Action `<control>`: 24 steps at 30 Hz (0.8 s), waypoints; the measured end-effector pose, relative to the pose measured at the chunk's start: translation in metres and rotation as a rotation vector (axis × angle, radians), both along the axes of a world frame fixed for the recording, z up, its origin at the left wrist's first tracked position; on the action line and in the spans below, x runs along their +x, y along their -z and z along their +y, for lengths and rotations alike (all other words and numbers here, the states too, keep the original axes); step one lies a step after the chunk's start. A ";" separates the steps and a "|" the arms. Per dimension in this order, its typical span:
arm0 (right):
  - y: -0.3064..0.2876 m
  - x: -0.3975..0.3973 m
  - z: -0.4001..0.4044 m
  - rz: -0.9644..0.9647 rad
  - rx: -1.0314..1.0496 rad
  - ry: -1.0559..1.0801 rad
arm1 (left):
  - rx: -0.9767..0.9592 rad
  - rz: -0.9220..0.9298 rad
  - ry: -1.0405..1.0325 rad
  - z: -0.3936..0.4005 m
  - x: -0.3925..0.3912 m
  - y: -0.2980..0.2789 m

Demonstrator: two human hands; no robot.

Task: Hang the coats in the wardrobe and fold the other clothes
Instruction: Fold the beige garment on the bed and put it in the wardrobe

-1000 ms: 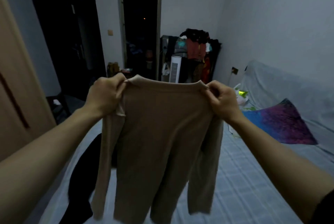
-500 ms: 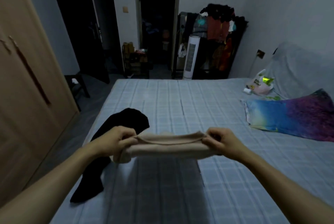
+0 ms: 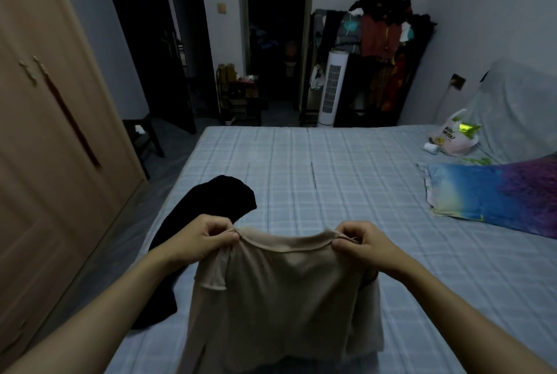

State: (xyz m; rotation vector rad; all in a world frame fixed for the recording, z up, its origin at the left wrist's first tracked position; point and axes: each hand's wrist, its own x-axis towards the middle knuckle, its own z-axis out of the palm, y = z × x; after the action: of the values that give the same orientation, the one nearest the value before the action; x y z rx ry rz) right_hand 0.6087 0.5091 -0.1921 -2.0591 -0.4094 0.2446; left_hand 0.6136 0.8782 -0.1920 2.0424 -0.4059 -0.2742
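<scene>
I hold a beige long-sleeved top (image 3: 280, 295) up by its shoulders over the near edge of the bed (image 3: 316, 168). My left hand (image 3: 205, 238) pinches its left shoulder and my right hand (image 3: 358, 242) pinches the right one. The body of the top hangs down toward me, its sleeves drooping at the sides. A black garment (image 3: 199, 232) lies crumpled on the bed's left edge, partly behind my left hand. The wooden wardrobe (image 3: 45, 162) stands shut along the left wall.
A colourful pillow (image 3: 494, 195) and a plastic bag (image 3: 452, 135) lie on the bed's right side. A clothes rack piled with garments (image 3: 382, 42) and a white tower fan (image 3: 333, 87) stand beyond the bed. Dark doorways open at the back; a narrow floor strip runs between bed and wardrobe.
The beige top was held high, then dropped low and flat over the bed; now it is lifted a little again and hangs from both hands.
</scene>
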 end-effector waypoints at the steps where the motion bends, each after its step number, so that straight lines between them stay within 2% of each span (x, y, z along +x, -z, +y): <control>1: -0.003 0.001 0.001 0.036 0.007 -0.008 | -0.011 0.006 -0.012 0.000 0.002 -0.001; 3: -0.006 0.006 0.002 0.063 0.004 -0.019 | -0.024 0.004 -0.032 0.000 0.003 -0.002; 12: 0.000 0.021 0.010 -0.064 0.081 0.055 | -0.162 -0.011 -0.133 -0.007 -0.001 0.000; 18: -0.003 0.030 0.013 0.035 0.100 0.061 | -0.235 0.168 -0.169 -0.006 -0.003 -0.005; 21: -0.006 0.042 0.019 0.086 0.055 0.144 | -0.308 0.281 -0.311 -0.012 0.003 -0.011; 24: -0.012 0.067 0.038 0.025 -0.011 0.365 | -0.437 0.357 -0.634 -0.028 0.024 -0.019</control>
State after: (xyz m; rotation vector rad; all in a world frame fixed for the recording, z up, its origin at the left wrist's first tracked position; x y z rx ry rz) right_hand 0.6755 0.5469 -0.1805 -2.0960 -0.0123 0.0515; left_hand 0.6380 0.8502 -0.1734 1.5514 0.3760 -0.1355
